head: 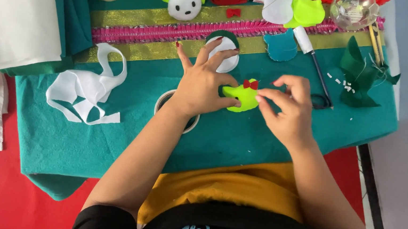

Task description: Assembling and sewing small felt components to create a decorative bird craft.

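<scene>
Here both hands, left hand (202, 84) and right hand (287, 108), pinch lime felt piece (241, 98) (red bow (250, 84) atop).

The lime-green felt piece (242, 98) has a small red bow (250, 84); the teal felt cloth (119, 139) carries a gold-and-pink trim band (174, 26) near its far edge

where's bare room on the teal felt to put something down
Bare teal felt lies between the white felt scraps and the left hand's forearm, and right of the right hand, below the dark green scraps. The strip along the pink-and-gold ribbon is crowded.
</scene>
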